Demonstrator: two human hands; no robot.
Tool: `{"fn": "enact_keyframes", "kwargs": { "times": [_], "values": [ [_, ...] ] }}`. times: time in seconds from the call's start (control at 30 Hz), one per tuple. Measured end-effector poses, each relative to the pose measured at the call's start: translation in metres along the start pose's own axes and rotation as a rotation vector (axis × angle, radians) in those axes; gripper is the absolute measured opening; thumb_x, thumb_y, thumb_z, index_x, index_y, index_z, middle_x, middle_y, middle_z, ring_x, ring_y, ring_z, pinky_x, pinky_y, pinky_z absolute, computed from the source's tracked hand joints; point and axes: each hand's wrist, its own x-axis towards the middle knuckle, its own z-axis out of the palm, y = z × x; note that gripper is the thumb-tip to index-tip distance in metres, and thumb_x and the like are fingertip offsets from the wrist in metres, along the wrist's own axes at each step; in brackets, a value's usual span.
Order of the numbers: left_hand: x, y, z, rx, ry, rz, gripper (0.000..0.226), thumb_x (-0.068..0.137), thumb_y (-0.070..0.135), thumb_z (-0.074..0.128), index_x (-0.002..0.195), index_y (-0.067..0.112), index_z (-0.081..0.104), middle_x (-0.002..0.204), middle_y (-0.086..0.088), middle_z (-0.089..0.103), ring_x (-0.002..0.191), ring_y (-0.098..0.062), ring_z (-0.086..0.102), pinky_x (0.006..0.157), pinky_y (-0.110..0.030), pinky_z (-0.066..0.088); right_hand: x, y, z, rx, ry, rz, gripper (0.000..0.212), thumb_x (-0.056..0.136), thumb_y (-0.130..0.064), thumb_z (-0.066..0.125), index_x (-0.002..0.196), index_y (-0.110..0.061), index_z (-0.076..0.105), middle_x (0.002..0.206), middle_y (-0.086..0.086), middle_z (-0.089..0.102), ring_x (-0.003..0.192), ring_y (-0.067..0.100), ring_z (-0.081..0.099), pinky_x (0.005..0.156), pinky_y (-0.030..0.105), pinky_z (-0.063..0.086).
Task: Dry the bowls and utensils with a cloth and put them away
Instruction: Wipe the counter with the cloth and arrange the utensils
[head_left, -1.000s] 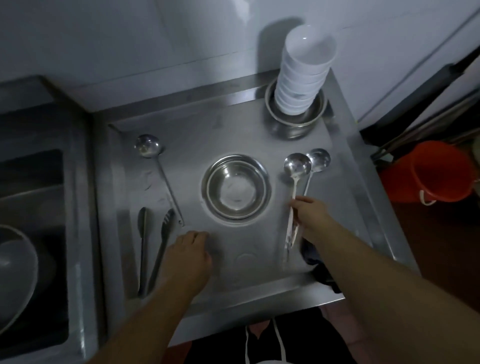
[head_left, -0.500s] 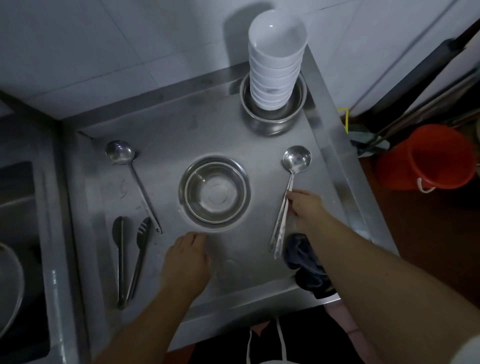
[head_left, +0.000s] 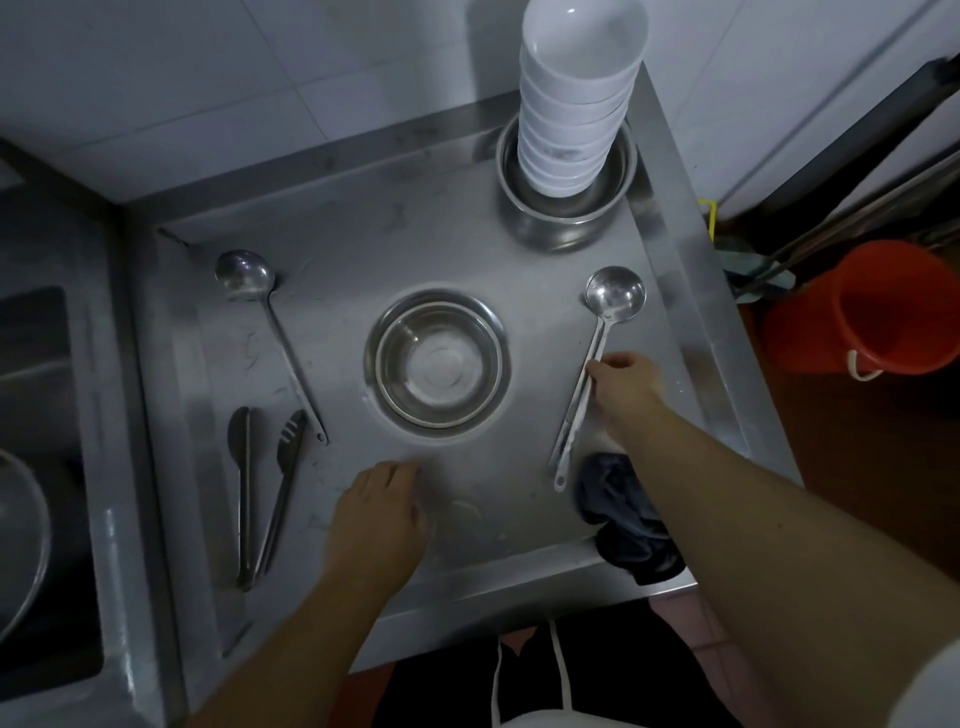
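Observation:
On the steel counter (head_left: 405, 244) a steel bowl (head_left: 439, 358) stands upright in the middle. To its right lie two ladles (head_left: 615, 296), nested one on the other. My right hand (head_left: 626, 387) pinches their handles about halfway down. A dark cloth (head_left: 623, 525) is bunched at the front right edge, partly under my right forearm. My left hand (head_left: 376, 525) rests palm down on the counter in front of the bowl and holds nothing. A third ladle (head_left: 244, 273) and a pair of tongs (head_left: 265, 488) lie at the left.
A tall stack of white bowls (head_left: 576, 93) sits in a steel bowl (head_left: 561, 228) at the back right corner. A sink (head_left: 41, 415) lies to the left. An orange bucket (head_left: 872, 312) stands on the floor at the right, beside the counter edge.
The two right-hand ladles lay side by side a second ago; my right hand has drawn them together and they are now nested. My left hand has stayed put. The view has shifted.

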Motion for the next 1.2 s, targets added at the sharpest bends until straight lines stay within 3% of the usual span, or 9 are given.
{"fn": "enact_keyframes", "kwargs": {
  "times": [0.2,0.33,0.53,0.7,0.93,1.07,1.2],
  "values": [
    [-0.008,-0.022,0.003,-0.006,0.045,0.0,0.042,0.087,0.016,0.071,0.129,0.013,0.068,0.121,-0.008,0.07,0.109,-0.033,0.066,0.092,-0.048,0.056,-0.002,-0.002,0.0,-0.132,0.024,-0.053,0.006,0.091,-0.027,0.076,0.092,-0.024,0.071,0.098,0.006,0.077,0.095,0.029,0.073,0.092,0.046,0.061],
    [-0.013,-0.037,-0.001,-0.029,0.069,-0.001,0.042,0.09,0.016,0.068,0.132,0.013,0.067,0.125,-0.009,0.069,0.113,-0.032,0.064,0.098,-0.048,0.053,-0.008,-0.006,0.0,-0.239,0.031,-0.087,0.016,0.092,-0.033,0.075,0.105,-0.024,0.073,0.107,0.006,0.076,0.102,0.03,0.071,0.094,0.042,0.06],
    [-0.021,-0.065,-0.016,-0.04,0.097,0.002,0.046,0.097,0.021,0.059,0.142,0.017,0.06,0.138,-0.005,0.063,0.126,-0.027,0.058,0.108,-0.042,0.047,-0.042,-0.017,0.02,-0.369,0.096,-0.222,0.024,0.093,-0.025,0.069,0.114,-0.014,0.065,0.113,0.013,0.071,0.103,0.035,0.069,0.082,0.034,0.051],
    [-0.027,-0.102,-0.031,-0.054,0.153,-0.028,0.046,0.101,0.025,0.053,0.147,0.022,0.054,0.145,-0.001,0.058,0.132,-0.023,0.053,0.112,-0.039,0.043,-0.104,-0.028,0.085,-0.49,-0.073,-0.425,0.024,0.096,-0.026,0.067,0.114,-0.01,0.07,0.114,0.017,0.074,0.109,0.037,0.068,0.092,0.038,0.052],
    [-0.036,-0.159,-0.04,-0.12,0.207,-0.149,0.042,0.097,0.02,0.059,0.139,0.018,0.062,0.136,-0.005,0.063,0.125,-0.027,0.056,0.106,-0.041,0.046,-0.174,-0.056,0.212,-0.633,-0.373,-0.643,0.023,0.102,-0.026,0.06,0.109,-0.01,0.074,0.11,0.014,0.076,0.108,0.035,0.068,0.087,0.031,0.046],
    [-0.036,-0.187,-0.039,-0.139,0.231,-0.201,0.042,0.097,0.021,0.058,0.139,0.018,0.061,0.133,-0.005,0.063,0.122,-0.026,0.056,0.104,-0.04,0.045,-0.189,-0.081,0.269,-0.682,-0.402,-0.696,0.026,0.103,-0.028,0.059,0.116,-0.01,0.072,0.124,0.014,0.073,0.12,0.036,0.064,0.1,0.034,0.046],
    [-0.03,-0.204,-0.039,-0.138,0.235,-0.223,0.046,0.097,0.027,0.055,0.142,0.02,0.058,0.134,-0.005,0.063,0.122,-0.027,0.057,0.101,-0.042,0.048,-0.186,-0.1,0.307,-0.719,-0.396,-0.683,0.029,0.103,-0.026,0.057,0.114,-0.003,0.071,0.12,0.016,0.072,0.117,0.036,0.064,0.088,0.028,0.042]
  ]
}}
